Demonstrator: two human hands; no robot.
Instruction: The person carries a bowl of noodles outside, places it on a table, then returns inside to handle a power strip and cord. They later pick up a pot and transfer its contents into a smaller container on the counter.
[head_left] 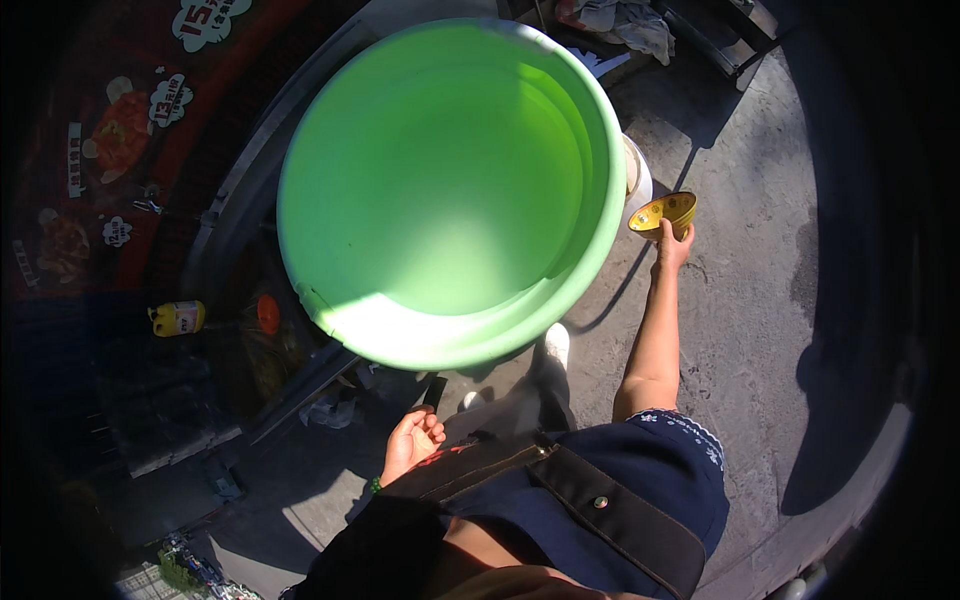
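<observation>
A yellow patterned bowl (pixel 664 214) is in my right hand (pixel 676 246), stretched out to the right of a large green basin. My thumb lies on the bowl's rim, and the bowl tilts so part of its inside shows. The light green round basin (pixel 600 270) fills the upper middle; it looks smooth inside, brightly lit along its near rim. Below that rim, my left hand (pixel 412 443) has its fingers curled in, apart from the basin. A dark flat piece (pixel 435 393) shows right at its fingers; whether the hand grips it is unclear.
A white bucket-like container (pixel 636 175) stands partly behind the basin's right side. To the left are a yellow bottle (pixel 177 319), an orange round thing (pixel 268 314) and a red printed panel (pixel 120 130). A metal frame (pixel 745 45) and crumpled cloth (pixel 630 25) lie beyond on the grey ground.
</observation>
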